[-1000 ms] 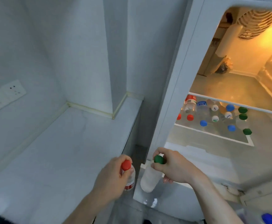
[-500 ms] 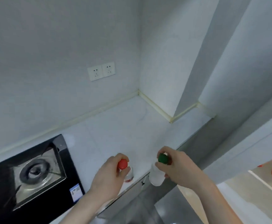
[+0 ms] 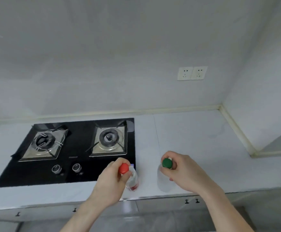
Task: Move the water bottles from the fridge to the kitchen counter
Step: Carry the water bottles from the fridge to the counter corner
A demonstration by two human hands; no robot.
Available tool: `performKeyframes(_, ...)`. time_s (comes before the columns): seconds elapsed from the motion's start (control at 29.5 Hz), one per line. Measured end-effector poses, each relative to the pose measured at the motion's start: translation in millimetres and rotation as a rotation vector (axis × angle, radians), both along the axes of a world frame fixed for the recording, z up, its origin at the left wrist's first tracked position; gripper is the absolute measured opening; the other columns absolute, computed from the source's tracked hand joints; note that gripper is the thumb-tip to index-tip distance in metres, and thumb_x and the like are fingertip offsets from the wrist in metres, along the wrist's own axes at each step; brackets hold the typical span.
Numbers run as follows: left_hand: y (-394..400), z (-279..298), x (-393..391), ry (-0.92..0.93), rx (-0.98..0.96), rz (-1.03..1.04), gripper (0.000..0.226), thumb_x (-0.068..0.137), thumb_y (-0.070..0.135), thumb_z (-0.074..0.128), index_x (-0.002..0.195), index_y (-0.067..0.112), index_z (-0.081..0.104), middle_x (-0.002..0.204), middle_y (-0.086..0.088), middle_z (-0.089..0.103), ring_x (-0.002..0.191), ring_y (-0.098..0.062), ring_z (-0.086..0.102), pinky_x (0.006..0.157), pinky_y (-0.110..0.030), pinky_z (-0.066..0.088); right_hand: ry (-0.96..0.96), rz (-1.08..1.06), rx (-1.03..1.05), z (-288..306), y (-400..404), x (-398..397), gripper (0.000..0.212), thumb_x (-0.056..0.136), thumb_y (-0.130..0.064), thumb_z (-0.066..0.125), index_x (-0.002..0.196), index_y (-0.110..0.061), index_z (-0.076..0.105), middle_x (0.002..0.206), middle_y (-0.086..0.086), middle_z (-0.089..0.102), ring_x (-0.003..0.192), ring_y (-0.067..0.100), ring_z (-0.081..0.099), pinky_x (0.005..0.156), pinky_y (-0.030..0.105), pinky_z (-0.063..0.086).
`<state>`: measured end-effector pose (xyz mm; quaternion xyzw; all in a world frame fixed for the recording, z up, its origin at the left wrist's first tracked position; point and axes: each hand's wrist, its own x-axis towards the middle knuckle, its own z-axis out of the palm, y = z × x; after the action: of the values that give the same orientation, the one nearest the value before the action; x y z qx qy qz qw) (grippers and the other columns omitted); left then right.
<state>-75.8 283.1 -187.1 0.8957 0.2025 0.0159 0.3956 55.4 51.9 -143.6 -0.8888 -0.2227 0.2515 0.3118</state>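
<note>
Both bottles now hang over the counter [image 3: 203, 139]; left hand [image 3: 110, 183] fingers pinch the red-capped bottle [image 3: 132, 179], right hand [image 3: 184, 173] fingers the green-capped bottle [image 3: 164, 180].

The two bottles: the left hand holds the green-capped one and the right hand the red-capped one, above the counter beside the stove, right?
Not quite: the caps are swapped. The head view shows the left hand gripping the red-capped bottle and the right hand the green-capped bottle, above the counter beside the stove.
</note>
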Motion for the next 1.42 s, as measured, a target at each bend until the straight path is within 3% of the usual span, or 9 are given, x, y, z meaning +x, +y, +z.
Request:
performKeyframes(0.2,56.3,2.4,-57.1,-0.02,-0.012,0.129,0.019,0.096,0.027,0.066,0.102,0.043,0.056,0.093,0.006,0.064,0.08,-0.011,0.061,0.078,-0.034,0.053,-0.044,0.173,0.004,4.9,79.4,-24.4,0.01,0.088,-0.043,0.067,0.095,-0.041,0.061,0.073,-0.008,0.064,0.076,0.016,0.071,0.073,0.042,0.056)
performKeyframes(0.41,129.4,9.9,-132.5,-0.037,0.009,0.251,0.019,0.097,0.029,0.066,0.103,0.044,0.055,0.099,0.013,0.063,0.086,-0.007,0.061,0.076,-0.023,0.047,-0.099,0.333,0.018,10.7,179.0,-76.2,0.011,0.086,-0.042,0.067,0.095,-0.041,0.062,0.07,-0.012,0.062,0.072,0.015,0.068,0.073,0.043,0.057)
performKeyframes(0.64,214.1,19.1,-229.5,-0.047,0.083,0.388,0.015,0.097,0.03,0.063,0.099,0.041,0.053,0.091,0.015,0.059,0.081,-0.007,0.057,0.069,-0.018,0.038,-0.157,0.525,0.018,12.8,299.3,-151.1,0.013,0.089,-0.048,0.067,0.099,-0.043,0.061,0.075,-0.001,0.064,0.073,0.016,0.069,0.073,0.046,0.057)
performKeyframes(0.95,296.5,22.0,-340.0,-0.06,0.12,0.635,0.012,0.098,0.036,0.06,0.103,0.043,0.052,0.096,0.015,0.061,0.086,-0.009,0.059,0.074,-0.024,0.045,-0.181,0.765,0.068,22.3,430.9,-232.3,0.012,0.089,-0.051,0.066,0.097,-0.044,0.061,0.076,0.0,0.066,0.073,0.017,0.069,0.07,0.045,0.058)
performKeyframes(1.12,334.7,24.8,-385.6,-0.084,0.132,0.784,0.016,0.097,0.033,0.062,0.093,0.044,0.05,0.088,0.013,0.059,0.081,-0.006,0.057,0.07,-0.025,0.043,-0.201,0.9,0.081,28.4,504.2,-267.2,0.011,0.088,-0.051,0.065,0.096,-0.045,0.06,0.076,-0.004,0.066,0.073,0.011,0.069,0.073,0.042,0.059)
performKeyframes(1.22,351.3,29.8,-400.4,-0.087,0.142,0.838,0.011,0.097,0.033,0.062,0.1,0.041,0.055,0.092,0.012,0.061,0.085,-0.007,0.058,0.075,-0.026,0.047,-0.205,0.95,0.104,29.4,536.3,-279.6,0.013,0.087,-0.05,0.067,0.097,-0.043,0.062,0.072,-0.008,0.063,0.07,0.007,0.069,0.074,0.041,0.058)
performKeyframes(1.42,404.1,30.3,-425.1,-0.083,0.142,0.97,0.012,0.097,0.033,0.062,0.1,0.042,0.054,0.09,0.011,0.062,0.081,-0.008,0.057,0.071,-0.027,0.044,-0.148,1.065,0.153,25.7,619.6,-301.9,0.014,0.086,-0.05,0.069,0.095,-0.041,0.062,0.072,-0.004,0.064,0.07,0.013,0.071,0.077,0.046,0.059)
